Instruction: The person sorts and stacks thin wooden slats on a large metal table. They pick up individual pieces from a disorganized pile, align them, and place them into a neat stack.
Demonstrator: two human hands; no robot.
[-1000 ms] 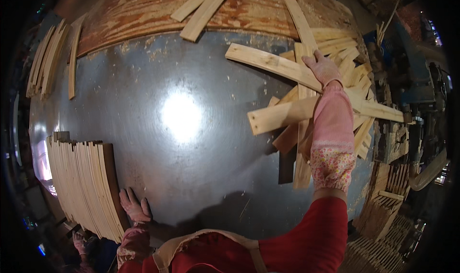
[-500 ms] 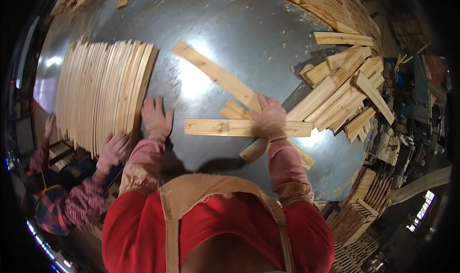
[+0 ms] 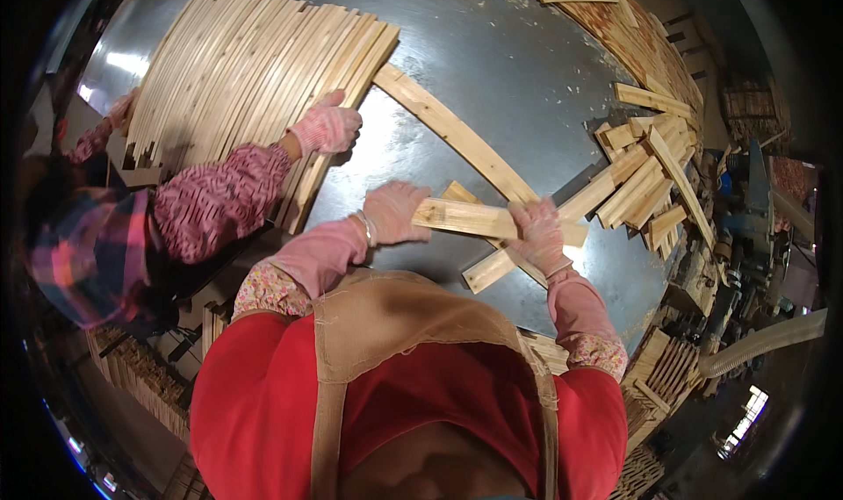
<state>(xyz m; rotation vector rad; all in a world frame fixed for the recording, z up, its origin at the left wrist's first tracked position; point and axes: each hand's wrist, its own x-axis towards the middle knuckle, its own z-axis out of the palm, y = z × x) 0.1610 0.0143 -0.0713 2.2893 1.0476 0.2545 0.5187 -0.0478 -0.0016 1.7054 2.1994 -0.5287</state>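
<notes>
A short pale wooden slat (image 3: 470, 217) lies crosswise in front of me, held at both ends. Around its left end my left hand (image 3: 395, 212), in a pink glove, is closed. Also gloved, my right hand (image 3: 537, 235) grips it near the right end, fingers over the top. Just beyond the right hand is the near end of a long diagonal slat (image 3: 452, 134), which reaches out to the stack. Under the held slat, other slats cross; one end (image 3: 489, 270) juts out toward me, and the hands partly hide them.
A wide row of slats on edge (image 3: 255, 70) fills the left of the metal table (image 3: 536, 87). A co-worker's gloved hand (image 3: 327, 129) presses its right side. A loose slat pile (image 3: 645, 171) lies right; a wooden board (image 3: 606, 26) lines the far right edge.
My left hand has gone from beside the row to the held slat's left end. The co-worker's hand and the row now appear farther right and up; the view has shifted too.
</notes>
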